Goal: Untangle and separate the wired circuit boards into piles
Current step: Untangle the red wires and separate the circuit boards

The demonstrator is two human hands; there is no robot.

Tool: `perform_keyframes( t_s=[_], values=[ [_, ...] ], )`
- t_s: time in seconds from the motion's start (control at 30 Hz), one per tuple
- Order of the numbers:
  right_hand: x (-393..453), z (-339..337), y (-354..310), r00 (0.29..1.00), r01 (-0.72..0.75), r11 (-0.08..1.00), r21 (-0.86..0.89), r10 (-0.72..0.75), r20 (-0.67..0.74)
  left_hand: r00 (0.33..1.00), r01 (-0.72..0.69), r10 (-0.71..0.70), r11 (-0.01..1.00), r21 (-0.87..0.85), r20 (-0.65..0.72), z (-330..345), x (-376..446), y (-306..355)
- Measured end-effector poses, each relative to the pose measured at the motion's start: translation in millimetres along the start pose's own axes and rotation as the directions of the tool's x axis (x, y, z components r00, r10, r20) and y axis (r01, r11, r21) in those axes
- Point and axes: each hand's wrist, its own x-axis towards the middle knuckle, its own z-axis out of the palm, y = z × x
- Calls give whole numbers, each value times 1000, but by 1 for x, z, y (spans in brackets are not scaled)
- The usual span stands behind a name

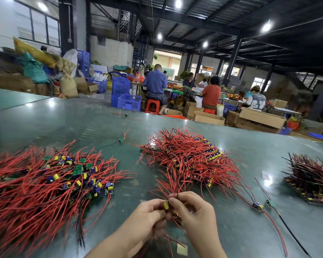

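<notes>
While the fingertips (172, 202) of the right hand (194, 211) and left hand (147, 213) are curled in and pinching the same small bunch of wired boards (167, 205) low in the middle, red wires fan up out of the grip, just over the green table (63, 118). Big tangled heap (45, 181) sits off to the left, a tidier pile (190, 157) straight ahead, and a darker stack (311, 179) far right. Couple of loose boards (257, 205) lie between the hands and that stack.

Bright ceiling lamps (178, 3) glare off the glossy table (63, 116); edges bend, and the corners look perhaps slightly blurred.
</notes>
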Motion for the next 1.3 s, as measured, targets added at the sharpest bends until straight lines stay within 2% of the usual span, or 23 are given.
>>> perform_keyframes(
  t_s=[0.07, 0.13, 0.27, 0.33, 0.43, 0.5, 0.63, 0.8, 0.97, 1.13, 1.2, 1.3],
  values=[
    [1, -1, 1, 998, -47, 997, 57, 49, -38, 999, -39, 40, 992, 123, -11, 1, 0, 0],
    [1, -2, -1, 990, -138, 977, 164, 140, -3, 996, -87, 92, 969, 231, -13, 1, 0, 2],
    [2, -5, 0, 966, -258, 912, 318, 238, 103, 987, -163, 156, 957, 239, 48, 4, -5, 6],
    [2, -2, 2, 935, -351, 800, 487, 325, 140, 982, -185, 176, 958, 218, 63, 7, -6, 6],
    [0, 4, 1, 854, -483, 536, 692, 461, 239, 985, -167, 162, 979, 116, 50, 11, -7, 5],
    [1, 6, 1, 845, -477, 504, 720, 489, 218, 993, -119, 118, 992, 40, 27, 13, -7, 4],
    [1, 10, 2, 852, -433, 539, 722, 507, 133, 997, -56, 60, 994, -90, 39, 15, -6, 2],
    [3, 5, 0, 855, -353, 552, 756, 518, 21, 997, -30, 39, 990, -139, 67, 16, -8, 4],
    [8, -2, 6, 873, -260, 646, 717, 474, -111, 994, -31, 39, 996, -88, 99, 17, -7, 4],
    [6, -5, 8, 903, -223, 715, 663, 408, -137, 987, -132, 125, 988, 74, 97, 10, -5, 3],
    [5, -4, 9, 912, -183, 818, 545, 349, -217, 983, -178, 168, 971, 162, 72, 9, -5, 1],
    [2, -1, 6, 920, -33, 981, 189, 104, -377, 971, -238, 235, 929, 284, 48, 9, -5, -2]
  ],
)
